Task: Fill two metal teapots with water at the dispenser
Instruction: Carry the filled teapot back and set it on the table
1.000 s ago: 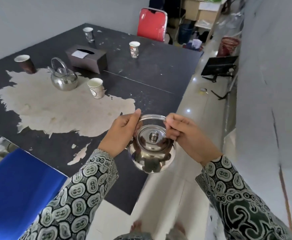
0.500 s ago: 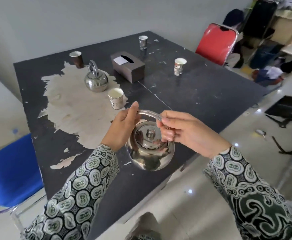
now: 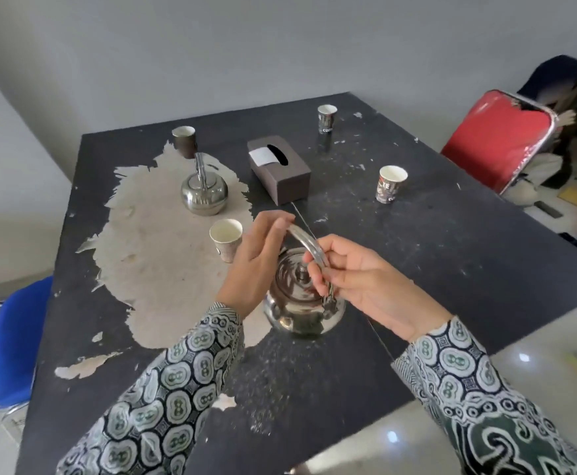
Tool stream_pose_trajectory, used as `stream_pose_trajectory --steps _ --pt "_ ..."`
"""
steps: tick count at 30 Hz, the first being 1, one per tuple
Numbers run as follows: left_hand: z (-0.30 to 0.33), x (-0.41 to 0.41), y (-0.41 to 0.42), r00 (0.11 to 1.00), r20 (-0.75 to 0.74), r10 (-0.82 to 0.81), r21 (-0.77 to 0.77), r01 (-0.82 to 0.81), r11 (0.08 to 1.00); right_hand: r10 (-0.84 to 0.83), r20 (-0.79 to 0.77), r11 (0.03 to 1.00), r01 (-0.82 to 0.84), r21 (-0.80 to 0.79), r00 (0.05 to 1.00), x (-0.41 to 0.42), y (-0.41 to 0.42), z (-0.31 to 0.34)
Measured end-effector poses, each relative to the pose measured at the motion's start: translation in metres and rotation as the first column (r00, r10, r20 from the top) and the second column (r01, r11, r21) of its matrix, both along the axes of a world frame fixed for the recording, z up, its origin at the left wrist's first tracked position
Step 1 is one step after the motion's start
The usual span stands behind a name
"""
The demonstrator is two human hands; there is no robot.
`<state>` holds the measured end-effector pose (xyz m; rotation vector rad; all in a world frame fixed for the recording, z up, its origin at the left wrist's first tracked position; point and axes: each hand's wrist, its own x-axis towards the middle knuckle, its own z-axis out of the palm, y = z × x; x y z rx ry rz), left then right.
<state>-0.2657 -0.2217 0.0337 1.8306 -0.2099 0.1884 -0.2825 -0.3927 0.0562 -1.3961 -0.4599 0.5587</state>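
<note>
Near teapot: a shiny metal teapot (image 3: 302,303) with its lid on, low centre of the frame, over the near part of the table; contents hidden.
Hands: left hand (image 3: 256,265) pinches the far end of the arched handle (image 3: 309,246) with fingertips; right hand (image 3: 359,279) has its fingers curled round the near end of the handle. The two hands are close together, both on this one pot.
Sleeves: two patterned sleeves enter from the bottom corners.
Nearest cup: a paper cup (image 3: 226,238) just left of the left hand, open top, inside looks pale; whether it holds liquid cannot be told.
Second teapot: another metal teapot (image 3: 204,192) stands upper left of centre, handle upright, lid on.
Cups counted: four, with a patterned cup (image 3: 390,184) right of centre, a brown cup (image 3: 184,141) behind the far pot, and one more (image 3: 326,118) at the far edge.
Tissue box: one dark box (image 3: 280,169), white sheet in its slot.
Surface: a black table (image 3: 451,255) with a large peeled pale patch on the left.
Room: grey wall behind; a blue chair (image 3: 9,341) lower left, a red chair (image 3: 496,142) upper right; glossy pale floor at right.
</note>
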Motion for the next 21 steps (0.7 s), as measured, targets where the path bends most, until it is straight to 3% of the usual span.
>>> stream_pose_trajectory --steps 5,10,18,21 --pt "-0.013 0.031 -0.028 0.996 0.022 0.083 0.084 -0.085 0.993 -0.072 0.018 0.997 0.072 0.026 0.997 0.060 -0.032 0.005" --pt "-0.006 0.082 -0.067 0.986 0.158 0.049 0.278 -0.092 0.956 -0.082 0.028 0.991 0.079 0.112 0.996 0.134 -0.065 0.035" --pt "0.013 0.199 -0.119 0.951 0.308 0.015 0.585 -0.201 0.786 -0.111 0.003 0.979 0.109 0.171 0.994 0.269 -0.101 0.063" --pt "0.006 0.238 -0.130 0.968 0.250 0.019 0.668 -0.187 0.720 -0.121 0.003 0.981 0.120 0.153 0.993 0.313 -0.104 0.056"
